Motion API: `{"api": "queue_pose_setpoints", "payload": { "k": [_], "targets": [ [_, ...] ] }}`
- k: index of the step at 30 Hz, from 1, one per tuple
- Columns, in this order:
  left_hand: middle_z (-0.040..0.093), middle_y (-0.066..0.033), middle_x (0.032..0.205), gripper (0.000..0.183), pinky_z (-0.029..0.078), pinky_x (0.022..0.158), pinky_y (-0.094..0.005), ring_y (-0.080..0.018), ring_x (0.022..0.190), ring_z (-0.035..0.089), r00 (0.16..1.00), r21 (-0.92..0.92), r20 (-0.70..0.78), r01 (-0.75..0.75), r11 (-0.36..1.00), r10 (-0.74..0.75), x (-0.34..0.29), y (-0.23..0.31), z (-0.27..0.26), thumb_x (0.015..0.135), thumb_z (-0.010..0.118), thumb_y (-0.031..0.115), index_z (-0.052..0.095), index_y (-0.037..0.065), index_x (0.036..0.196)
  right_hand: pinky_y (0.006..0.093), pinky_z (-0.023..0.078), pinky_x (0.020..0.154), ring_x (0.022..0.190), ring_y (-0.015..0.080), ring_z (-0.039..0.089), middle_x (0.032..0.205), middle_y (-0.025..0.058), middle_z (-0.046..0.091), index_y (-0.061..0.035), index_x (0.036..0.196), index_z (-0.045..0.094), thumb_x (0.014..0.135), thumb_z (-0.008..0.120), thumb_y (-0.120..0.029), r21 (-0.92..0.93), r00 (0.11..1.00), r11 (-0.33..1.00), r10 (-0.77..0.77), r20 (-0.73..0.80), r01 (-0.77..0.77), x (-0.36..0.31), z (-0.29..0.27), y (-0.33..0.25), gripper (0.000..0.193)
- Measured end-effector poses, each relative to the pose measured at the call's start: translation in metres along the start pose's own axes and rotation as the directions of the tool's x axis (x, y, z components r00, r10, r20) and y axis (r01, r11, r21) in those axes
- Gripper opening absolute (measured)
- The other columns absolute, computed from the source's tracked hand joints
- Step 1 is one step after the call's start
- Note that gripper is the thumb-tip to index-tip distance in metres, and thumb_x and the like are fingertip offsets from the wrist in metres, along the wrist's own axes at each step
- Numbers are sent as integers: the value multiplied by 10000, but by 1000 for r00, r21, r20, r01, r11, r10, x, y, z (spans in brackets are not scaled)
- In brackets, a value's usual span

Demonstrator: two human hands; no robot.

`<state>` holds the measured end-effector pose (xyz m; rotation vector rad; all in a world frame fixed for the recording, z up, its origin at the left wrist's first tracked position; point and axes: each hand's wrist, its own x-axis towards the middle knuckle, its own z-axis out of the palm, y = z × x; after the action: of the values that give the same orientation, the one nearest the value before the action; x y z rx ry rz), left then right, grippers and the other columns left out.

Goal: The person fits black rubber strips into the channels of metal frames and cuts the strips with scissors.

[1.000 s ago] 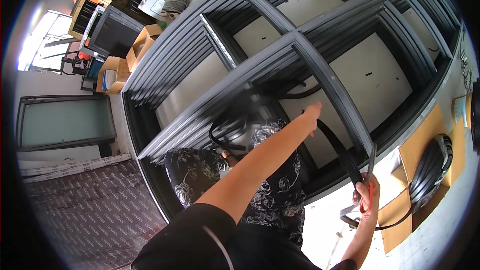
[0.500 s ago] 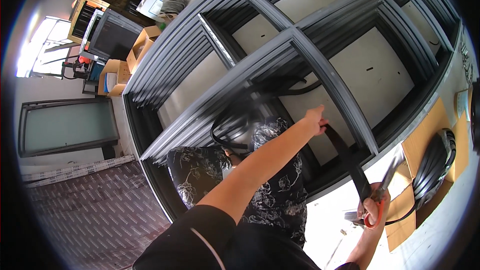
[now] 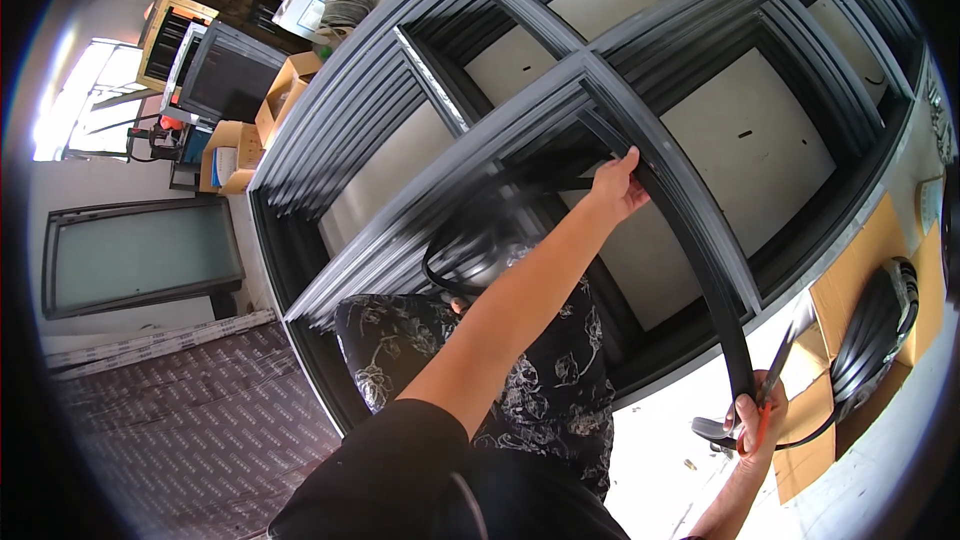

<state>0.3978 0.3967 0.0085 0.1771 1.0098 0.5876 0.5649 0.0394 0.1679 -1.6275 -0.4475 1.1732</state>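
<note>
A long black rubber strip point(image 3: 716, 305) runs along the inner side of a bar of the grey metal frames point(image 3: 590, 70). My left hand point(image 3: 622, 188) reaches across and pinches the strip against that bar. At the lower right, my right hand point(image 3: 752, 422) holds the strip's lower stretch together with a pair of scissors point(image 3: 777, 365). The orange scissor handles lie in the palm, and the blades point up and away. The strip's tail passes behind the right hand towards a cardboard box.
The open cardboard box point(image 3: 822, 340) at right holds a coil of black strip point(image 3: 872, 335). A glazed panel point(image 3: 140, 258) leans at the left wall above dark printed sheeting point(image 3: 190, 420). Smaller boxes point(image 3: 235, 152) stand beyond the stacked frames. My knees point(image 3: 400, 335) are close against the frames.
My left hand has moved up and away along the bar. The strip now lies along the bar in a longer line between both hands. My right hand has shifted only slightly.
</note>
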Motion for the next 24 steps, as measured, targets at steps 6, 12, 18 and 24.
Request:
{"api": "queue_pose_setpoints", "payload": {
  "k": [6, 12, 18, 24],
  "targets": [
    [649, -42, 922, 211, 576, 753, -371, -185, 818, 643, 977, 260, -148, -112, 959, 154, 17, 39, 16, 945, 626, 264, 545, 80, 1010, 242, 488, 555, 562, 107, 557, 712, 33, 566, 6, 1115, 538, 800, 801, -317, -73, 999, 997, -23, 32, 25, 43, -10, 35, 523],
    [635, -74, 913, 214, 603, 737, -392, -191, 733, 633, 963, 381, -187, -111, 918, 194, 46, 50, 20, 924, 656, 216, 526, 56, 983, 211, 475, 653, 710, 84, 544, 858, 24, 560, -10, 1167, 530, 856, 737, -108, -170, 998, 984, -48, 35, 53, 79, -24, 81, 386],
    [633, -104, 928, 239, 601, 762, -426, -227, 779, 648, 951, 386, -237, -95, 917, 198, 55, 51, 31, 904, 680, 179, 513, 30, 987, 235, 477, 732, 790, 106, 563, 928, 32, 579, -16, 1175, 535, 870, 720, -106, -209, 1000, 978, -13, 2, 13, 91, -37, 94, 367],
    [631, -137, 911, 242, 619, 629, -418, -274, 767, 653, 984, 359, -115, -90, 929, 140, 97, 64, -8, 881, 697, 211, 607, 24, 1005, 270, 459, 763, 822, 164, 548, 914, 69, 597, 14, 1196, 534, 864, 698, -67, -383, 967, 904, -240, -90, 189, 110, -26, 96, 379]
  ]
}}
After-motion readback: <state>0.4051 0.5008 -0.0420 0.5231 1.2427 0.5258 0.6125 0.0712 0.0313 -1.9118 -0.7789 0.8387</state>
